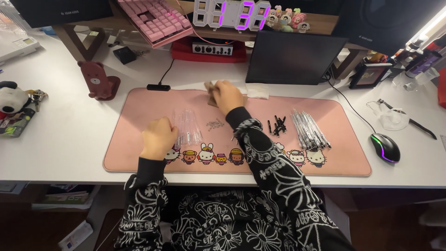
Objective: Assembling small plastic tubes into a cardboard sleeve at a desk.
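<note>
I see my left hand [159, 137] curled loosely beside a bunch of clear pen barrels [187, 126] on the pink desk mat [139, 111], touching them. My right hand [226, 96] reaches to the mat's far edge, fingers closed over a brown paper packet [211, 95]. Black pen parts [278, 125] lie right of the barrels.

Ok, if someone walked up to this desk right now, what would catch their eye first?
Probably the pink desk mat with cartoon figures along its near edge, covering the middle of the white desk. On it, the left hand rests by a pile of clear tubes, and the right hand reaches to the far edge.
</note>
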